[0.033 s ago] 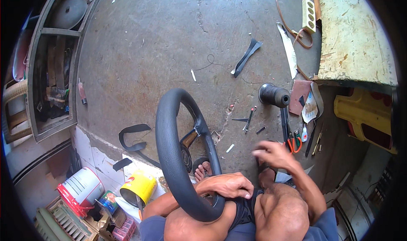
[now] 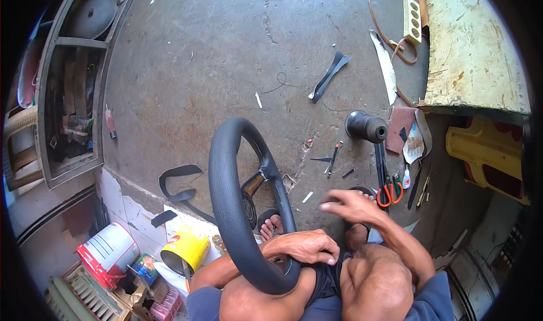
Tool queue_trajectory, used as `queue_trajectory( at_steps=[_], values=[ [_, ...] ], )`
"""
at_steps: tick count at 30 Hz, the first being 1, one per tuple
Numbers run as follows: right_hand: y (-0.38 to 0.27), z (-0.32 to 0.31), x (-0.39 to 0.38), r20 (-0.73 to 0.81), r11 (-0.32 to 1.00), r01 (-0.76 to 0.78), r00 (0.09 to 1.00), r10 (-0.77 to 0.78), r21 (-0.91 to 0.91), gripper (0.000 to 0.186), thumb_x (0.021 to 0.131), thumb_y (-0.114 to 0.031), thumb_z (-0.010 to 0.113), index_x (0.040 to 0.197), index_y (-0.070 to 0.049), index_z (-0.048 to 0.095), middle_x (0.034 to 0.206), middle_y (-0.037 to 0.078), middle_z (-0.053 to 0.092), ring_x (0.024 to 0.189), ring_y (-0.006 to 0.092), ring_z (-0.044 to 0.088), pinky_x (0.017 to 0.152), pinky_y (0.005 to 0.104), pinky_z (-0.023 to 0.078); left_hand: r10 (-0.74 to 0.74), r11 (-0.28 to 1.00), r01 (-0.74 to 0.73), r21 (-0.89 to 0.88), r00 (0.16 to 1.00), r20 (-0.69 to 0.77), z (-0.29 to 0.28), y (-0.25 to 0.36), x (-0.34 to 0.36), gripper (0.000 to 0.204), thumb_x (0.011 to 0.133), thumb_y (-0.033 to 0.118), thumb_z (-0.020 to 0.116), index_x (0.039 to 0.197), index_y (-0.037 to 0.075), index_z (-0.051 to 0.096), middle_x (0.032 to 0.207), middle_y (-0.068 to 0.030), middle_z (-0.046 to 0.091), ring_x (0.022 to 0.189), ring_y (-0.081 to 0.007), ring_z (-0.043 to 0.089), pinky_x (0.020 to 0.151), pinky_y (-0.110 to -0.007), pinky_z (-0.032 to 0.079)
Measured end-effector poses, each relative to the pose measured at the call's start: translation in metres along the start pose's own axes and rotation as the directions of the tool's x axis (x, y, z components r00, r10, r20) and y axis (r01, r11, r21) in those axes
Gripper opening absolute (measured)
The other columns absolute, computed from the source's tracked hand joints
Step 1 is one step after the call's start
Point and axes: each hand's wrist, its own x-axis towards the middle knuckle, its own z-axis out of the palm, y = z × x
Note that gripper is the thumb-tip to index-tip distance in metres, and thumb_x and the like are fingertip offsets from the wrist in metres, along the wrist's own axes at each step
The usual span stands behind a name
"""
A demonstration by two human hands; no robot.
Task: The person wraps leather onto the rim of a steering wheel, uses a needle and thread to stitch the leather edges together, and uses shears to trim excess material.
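A black, leather-covered steering wheel [image 2: 225,174] stands tilted on my left thigh, pale stitching along part of its inner edge. My left forearm passes through its ring. My left hand [image 2: 311,246] rests by my lap at the wheel's lower right, fingers curled; what they hold, if anything, is hidden. Above my right knee my right hand [image 2: 353,205] hangs in the air, fingers stretched toward the wheel and apart, with nothing visible in them. Orange-handled scissors [image 2: 389,194] lie just beyond it, near a spool of dark thread [image 2: 365,127].
Black strips [image 2: 330,78] and small scraps lie on the floor. A power strip [image 2: 412,20] sits at the far right beside a pale worn panel [image 2: 475,50]. At left stand a yellow can [image 2: 189,246], a white-and-red bucket [image 2: 110,253] and a framed cabinet [image 2: 79,42].
My right hand has shifted a little to the left, toward the wheel, uncovering more of the scissors and my right foot. The wheel and my left hand have hardly moved.
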Motion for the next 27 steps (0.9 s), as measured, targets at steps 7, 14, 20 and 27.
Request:
queue_trajectory(
  at_steps=[7, 14, 20, 27],
  values=[
    [-0.009, 0.052, 0.069, 0.168, 0.995, 0.016, 0.985, -0.034, 0.103, 0.036, 0.101, -0.027, 0.055, 0.128, -0.007, 0.069, 0.109, 0.019, 0.076, 0.102, 0.0286, 0.073, 0.092, 0.0436, 0.054, 0.024, 0.999, -0.02, -0.037, 0.995, 0.1, -0.003, 0.008, -0.002, 0.02, 0.098, 0.017, 0.064, 0.106, -0.001, 0.071, 0.101, -0.0148, 0.072, 0.094, -0.0314, 0.069, 0.085, -0.041, 0.052],
    [0.008, 0.055, 0.063, -0.009, 0.938, 0.262, 0.962, -0.271, -0.227, 0.031, 0.095, -0.02, 0.054, 0.119, -0.011, 0.071, 0.089, 0.026, 0.071, 0.085, 0.0432, 0.071, 0.078, 0.0523, 0.056, -0.104, 0.983, -0.027, -0.179, 0.726, -0.68, -0.014, -0.019, -0.056, 0.022, 0.1, 0.018, 0.064, 0.11, 0.003, 0.075, 0.101, -0.0134, 0.075, 0.095, -0.0212, 0.071, 0.088, -0.035, 0.055],
    [0.019, 0.062, 0.056, -0.018, 0.944, 0.286, 0.956, -0.293, -0.167, 0.027, 0.094, -0.02, 0.054, 0.113, -0.012, 0.072, 0.077, 0.024, 0.069, 0.076, 0.0422, 0.071, 0.072, 0.0531, 0.056, -0.429, 0.892, 0.172, -0.418, 0.025, -0.903, 0.0, -0.056, -0.049, 0.022, 0.102, 0.019, 0.063, 0.091, 0.001, 0.068, 0.083, -0.0042, 0.066, 0.063, -0.0064, 0.059, 0.057, -0.025, 0.047],
    [0.019, 0.059, 0.046, -0.037, 0.9, 0.371, 0.921, -0.389, -0.228, 0.025, 0.093, -0.018, 0.058, 0.113, -0.014, 0.072, 0.076, 0.022, 0.07, 0.073, 0.0425, 0.07, 0.068, 0.0521, 0.057, 0.245, 0.822, 0.537, 0.191, -0.029, -0.969, -0.001, -0.065, -0.03, 0.013, 0.089, 0.005, 0.072, 0.102, 0.003, 0.073, 0.107, -0.0102, 0.067, 0.088, -0.0227, 0.065, 0.077, -0.034, 0.054]
  ],
)
